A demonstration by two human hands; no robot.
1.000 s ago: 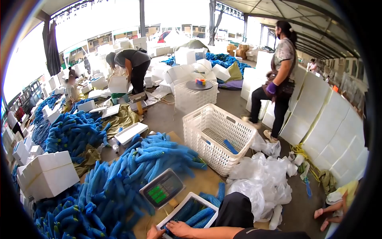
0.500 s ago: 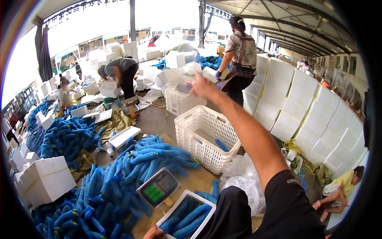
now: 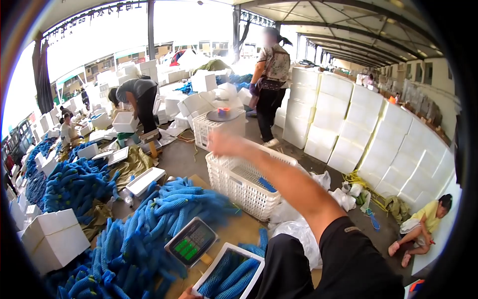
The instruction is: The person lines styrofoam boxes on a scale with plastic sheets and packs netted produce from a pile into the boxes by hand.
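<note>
My right hand (image 3: 225, 145) is stretched forward, blurred by motion, in front of the rim of a white plastic crate (image 3: 244, 192). Its fingers are smeared, and nothing shows in it. At the bottom edge my left hand (image 3: 189, 294), only partly in view, grips the near corner of a white foam box (image 3: 238, 271). Inside lie several long pieces in blue net sleeves (image 3: 230, 274). Beside the box, a scale display (image 3: 191, 241) with green digits stands tilted. A large heap of the same blue-netted pieces (image 3: 129, 234) spreads to the left.
Another white crate (image 3: 201, 130) carries a round plate with a small orange item. Stacked foam boxes (image 3: 343, 114) form a wall at right. A person (image 3: 420, 226) sits low at right, another (image 3: 271, 82) stands ahead, and one (image 3: 139, 99) bends over a box. Clear plastic bags (image 3: 298, 234) lie beside my leg.
My right hand has dropped from its raised, pointing pose to the crate rim. The view has turned slightly right. The standing person has turned, and the plate's orange item is now uncovered.
</note>
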